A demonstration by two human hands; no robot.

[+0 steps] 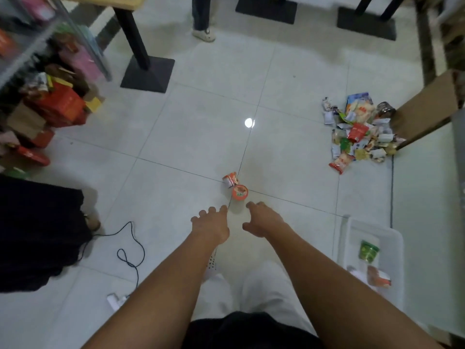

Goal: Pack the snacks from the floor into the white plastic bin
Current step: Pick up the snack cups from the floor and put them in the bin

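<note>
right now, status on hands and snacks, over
Hands open, empty: left hand, right hand. Two orange round snack cups just ahead, untouched. At right, white plastic bin. Nothing between.

A black cable (137, 273) loops on the floor (188, 127) left of the left hand (210, 226); a black table base (148, 71) stands well ahead.

The pale tiled floor (191, 127) bears two orange snack cups (239, 192) side by side, a heap of snack packets (359, 132), a white plastic bin (372, 227), a black cable (131, 222) and table bases (148, 74).
</note>
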